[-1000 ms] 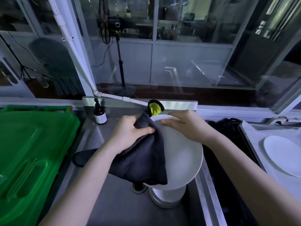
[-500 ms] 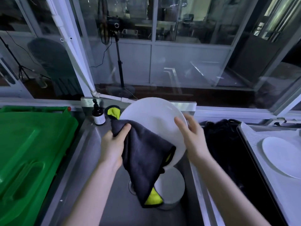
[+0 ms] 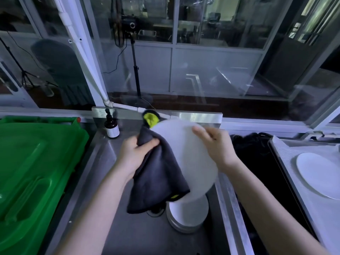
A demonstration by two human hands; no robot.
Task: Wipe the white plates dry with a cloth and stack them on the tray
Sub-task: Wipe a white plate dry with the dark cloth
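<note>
I hold a white plate (image 3: 191, 162) tilted above the steel sink (image 3: 103, 162). My right hand (image 3: 215, 146) grips its upper right rim. My left hand (image 3: 134, 153) grips a dark grey cloth (image 3: 158, 181) with a yellow-green underside and holds it against the plate's left half. The cloth hangs down over the plate's lower edge. Below, a stack of white plates (image 3: 187, 212) sits on the sink floor. At the right, one white plate (image 3: 320, 173) lies on the tray (image 3: 287, 162).
A green plastic bin lid (image 3: 33, 172) fills the left side. A small brown bottle (image 3: 111, 126) stands at the sink's back left corner. A dark basin (image 3: 257, 162) lies between sink and tray. Windows rise behind the counter.
The plate has tipped from upright back to a flatter tilt. My left hand with the cloth moved up across the plate's left side, and my right hand shifted along the rim.
</note>
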